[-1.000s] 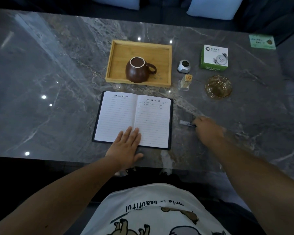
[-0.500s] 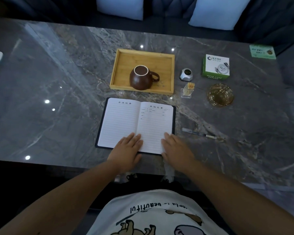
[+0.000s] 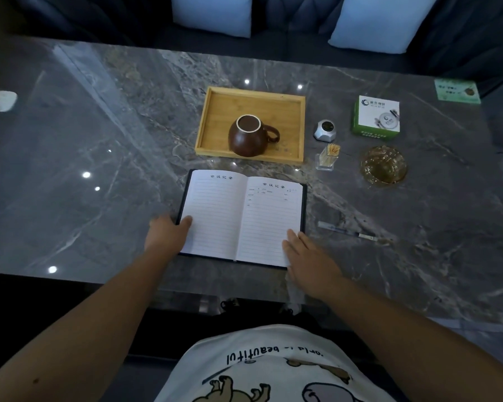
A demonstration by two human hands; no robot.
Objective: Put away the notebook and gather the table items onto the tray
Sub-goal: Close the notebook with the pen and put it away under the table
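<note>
A dark-covered notebook [image 3: 238,210] lies open, lined pages up, near the table's front edge. My left hand [image 3: 164,235] grips its left edge, thumb on the page and fingers under the cover. My right hand [image 3: 308,258] rests flat on the lower right corner of the right page. Behind the notebook stands a wooden tray [image 3: 291,123] with a brown mug [image 3: 247,137] in it. A pen [image 3: 346,231] lies on the table just right of the notebook.
Right of the tray are a small silver gadget [image 3: 325,129], a clear toothpick holder [image 3: 327,156], an amber glass ashtray [image 3: 384,165] and a green-and-white box [image 3: 376,117]. A green card [image 3: 456,91] lies far right, a white object [image 3: 1,100] far left. Cushions line the sofa beyond.
My right hand left the pen and came onto the right page. My left hand slid from the page's middle to the notebook's left edge and took hold of it.
</note>
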